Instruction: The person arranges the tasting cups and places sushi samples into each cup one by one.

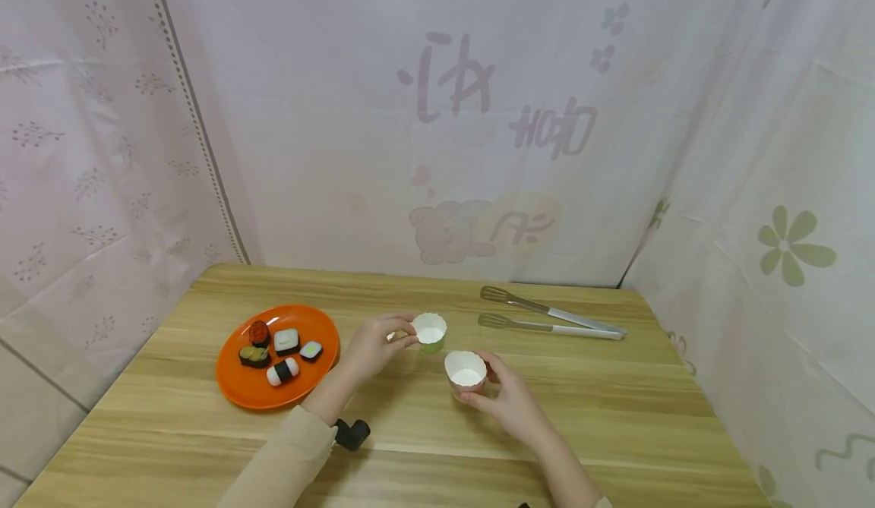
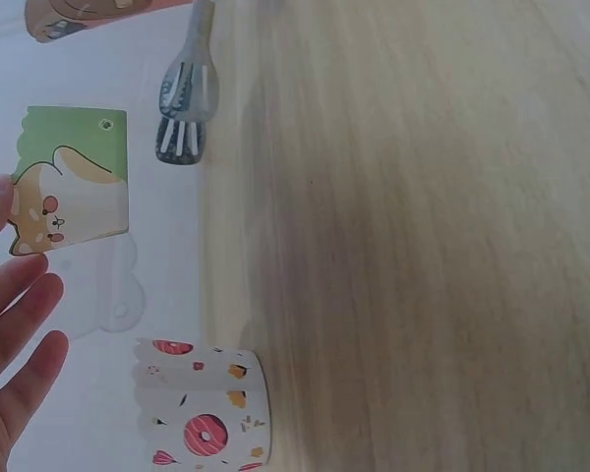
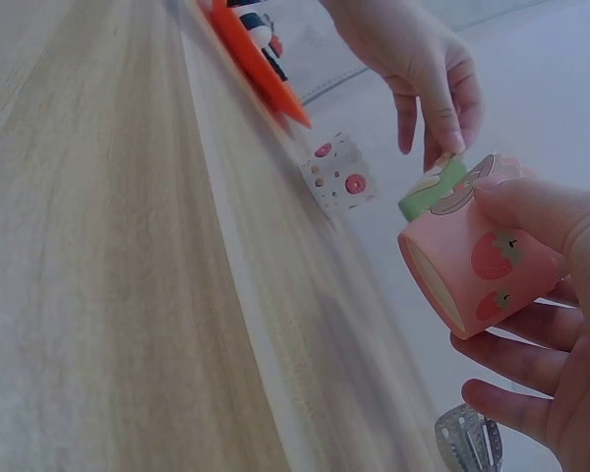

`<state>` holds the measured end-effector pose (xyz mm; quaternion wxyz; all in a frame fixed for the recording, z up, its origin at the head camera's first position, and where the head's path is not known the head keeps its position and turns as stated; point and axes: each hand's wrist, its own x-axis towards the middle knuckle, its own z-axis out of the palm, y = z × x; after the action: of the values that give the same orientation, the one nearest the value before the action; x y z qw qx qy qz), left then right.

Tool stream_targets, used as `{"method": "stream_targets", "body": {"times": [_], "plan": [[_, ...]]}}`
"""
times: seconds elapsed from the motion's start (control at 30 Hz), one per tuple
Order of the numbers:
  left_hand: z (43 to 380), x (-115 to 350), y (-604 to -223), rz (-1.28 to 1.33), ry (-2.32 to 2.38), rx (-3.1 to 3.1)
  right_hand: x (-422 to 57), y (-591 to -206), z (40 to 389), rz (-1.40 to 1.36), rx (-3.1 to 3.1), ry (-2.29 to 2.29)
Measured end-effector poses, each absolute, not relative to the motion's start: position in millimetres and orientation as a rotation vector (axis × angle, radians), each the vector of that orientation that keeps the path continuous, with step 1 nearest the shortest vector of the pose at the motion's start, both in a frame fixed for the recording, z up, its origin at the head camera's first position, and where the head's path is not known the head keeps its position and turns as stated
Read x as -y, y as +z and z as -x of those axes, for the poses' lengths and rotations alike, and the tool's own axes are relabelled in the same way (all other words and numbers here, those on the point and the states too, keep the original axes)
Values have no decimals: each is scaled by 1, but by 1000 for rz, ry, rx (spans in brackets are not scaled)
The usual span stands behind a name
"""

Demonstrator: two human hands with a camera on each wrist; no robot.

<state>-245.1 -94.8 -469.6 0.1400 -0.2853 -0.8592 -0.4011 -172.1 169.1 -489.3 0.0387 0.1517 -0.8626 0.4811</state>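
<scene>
Green cup (image 2: 77, 182) (animal-faced) in grip (image 2: 18, 339)

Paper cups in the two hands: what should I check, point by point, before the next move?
1. Left hand has hold of the green cup: ok, pinched near its rim.
2. Right hand has hold of the pink cup: ok, gripped round its side.
3. Both held cups empty: ok, insides look bare.
4. Donut-patterned cup empty: cannot tell, inside hidden.
5. Sushi pieces on the orange plate: ok, five.
6. Tongs in hand: not ok, lying on the table.
</scene>
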Motion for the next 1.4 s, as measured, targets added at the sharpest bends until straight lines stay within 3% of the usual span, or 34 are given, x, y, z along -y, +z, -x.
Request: {"method": "stream_targets", "body": {"times": [1.4], "plan": [[266, 91, -488, 746, -974, 2594, -165, -473, 168, -365, 2635, 1515]]}}
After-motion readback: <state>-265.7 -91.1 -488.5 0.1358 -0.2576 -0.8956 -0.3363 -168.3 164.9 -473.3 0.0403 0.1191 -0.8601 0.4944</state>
